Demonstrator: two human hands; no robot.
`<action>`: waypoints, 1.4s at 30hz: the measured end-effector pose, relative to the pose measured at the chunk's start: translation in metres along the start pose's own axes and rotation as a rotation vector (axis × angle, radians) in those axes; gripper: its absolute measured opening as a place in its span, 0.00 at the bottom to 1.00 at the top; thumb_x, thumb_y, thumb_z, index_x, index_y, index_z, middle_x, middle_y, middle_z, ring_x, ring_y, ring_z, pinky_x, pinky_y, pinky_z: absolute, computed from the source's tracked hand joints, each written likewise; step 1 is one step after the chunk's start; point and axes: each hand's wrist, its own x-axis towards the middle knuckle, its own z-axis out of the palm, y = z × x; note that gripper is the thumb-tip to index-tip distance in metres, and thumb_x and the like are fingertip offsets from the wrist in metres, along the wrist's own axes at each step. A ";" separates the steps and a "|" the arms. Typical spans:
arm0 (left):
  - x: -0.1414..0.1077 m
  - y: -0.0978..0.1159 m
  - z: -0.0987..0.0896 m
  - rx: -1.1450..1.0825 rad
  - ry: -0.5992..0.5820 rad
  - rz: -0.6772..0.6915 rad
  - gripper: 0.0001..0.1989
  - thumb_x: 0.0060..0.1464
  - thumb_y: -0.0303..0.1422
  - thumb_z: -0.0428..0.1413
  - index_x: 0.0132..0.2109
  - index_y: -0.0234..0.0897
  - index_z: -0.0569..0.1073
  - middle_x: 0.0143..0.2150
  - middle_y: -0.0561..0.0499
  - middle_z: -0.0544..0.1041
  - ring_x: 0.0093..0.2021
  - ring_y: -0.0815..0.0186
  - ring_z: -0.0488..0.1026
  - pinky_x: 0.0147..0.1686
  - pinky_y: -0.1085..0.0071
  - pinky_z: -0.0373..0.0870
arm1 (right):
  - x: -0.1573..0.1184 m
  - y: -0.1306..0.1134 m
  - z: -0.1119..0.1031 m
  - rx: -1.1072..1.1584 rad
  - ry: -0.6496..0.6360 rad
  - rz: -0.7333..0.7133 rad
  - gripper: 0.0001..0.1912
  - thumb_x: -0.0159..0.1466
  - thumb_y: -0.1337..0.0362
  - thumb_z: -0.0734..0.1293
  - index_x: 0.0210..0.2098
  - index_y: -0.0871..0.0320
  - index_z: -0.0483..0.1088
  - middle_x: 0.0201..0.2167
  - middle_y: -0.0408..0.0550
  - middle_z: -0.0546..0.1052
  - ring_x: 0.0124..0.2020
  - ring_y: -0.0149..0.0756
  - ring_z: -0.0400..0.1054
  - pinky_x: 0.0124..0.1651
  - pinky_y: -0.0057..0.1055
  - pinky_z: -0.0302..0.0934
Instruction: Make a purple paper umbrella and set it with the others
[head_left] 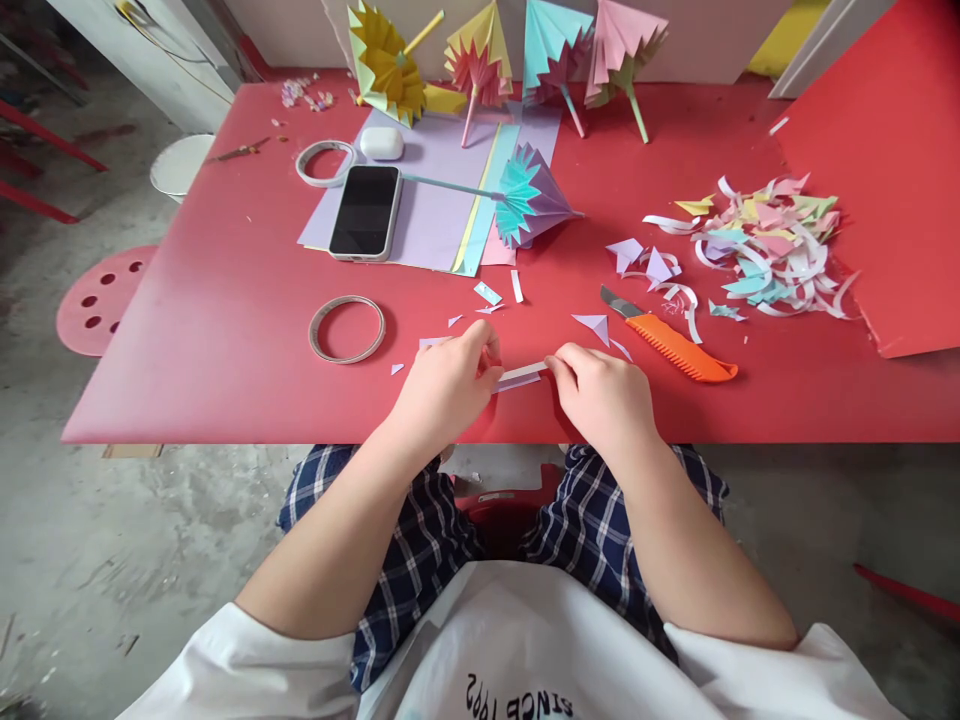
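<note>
Near the front edge of the red table (225,400), a narrow white strip (523,372) stretches between my two hands. My left hand (454,375) pinches its left end, and my right hand (600,385) pinches the right end. Just below the strip lies a thin purple paper piece (519,384), partly hidden. To the right of my right hand rests an orange cutter (679,345) with its blade out. A roll of tape (347,329) lies flat to the left of my left hand. Small purple and white scraps lie beyond my hands.
Paper umbrellas (555,50) stand along the back, and a purple-and-blue one (532,195) lies in the middle. A phone (365,212), a white case (382,143) and a second tape roll (325,163) are at the back left. A scrap pile (780,245) sits at the right.
</note>
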 end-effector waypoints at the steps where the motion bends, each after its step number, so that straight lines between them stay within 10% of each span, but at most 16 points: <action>1: -0.001 0.000 -0.002 -0.040 0.001 -0.014 0.04 0.50 0.29 0.50 0.33 0.41 0.60 0.29 0.57 0.71 0.26 0.68 0.66 0.25 0.74 0.56 | 0.000 0.001 -0.001 0.045 0.037 -0.007 0.13 0.63 0.60 0.58 0.27 0.57 0.69 0.23 0.44 0.73 0.23 0.32 0.65 0.22 0.28 0.43; 10: -0.014 0.010 -0.016 -0.197 0.098 -0.021 0.06 0.51 0.30 0.51 0.31 0.40 0.58 0.27 0.58 0.67 0.25 0.72 0.59 0.26 0.76 0.57 | 0.002 0.001 -0.003 0.717 0.274 0.045 0.10 0.61 0.64 0.63 0.38 0.57 0.75 0.35 0.44 0.77 0.33 0.31 0.71 0.37 0.28 0.65; 23: -0.019 0.016 -0.026 -0.149 0.157 -0.047 0.06 0.50 0.30 0.52 0.31 0.40 0.59 0.28 0.57 0.66 0.26 0.72 0.61 0.27 0.75 0.59 | 0.005 0.005 0.007 1.296 0.012 0.302 0.18 0.56 0.61 0.66 0.47 0.55 0.69 0.31 0.43 0.74 0.30 0.31 0.71 0.37 0.35 0.70; 42: -0.010 0.001 -0.005 -0.006 0.011 -0.074 0.03 0.52 0.31 0.50 0.33 0.41 0.61 0.31 0.55 0.73 0.29 0.65 0.68 0.29 0.71 0.59 | 0.003 0.002 0.006 0.853 -0.012 0.228 0.24 0.56 0.66 0.64 0.52 0.50 0.60 0.28 0.40 0.74 0.31 0.33 0.68 0.39 0.34 0.64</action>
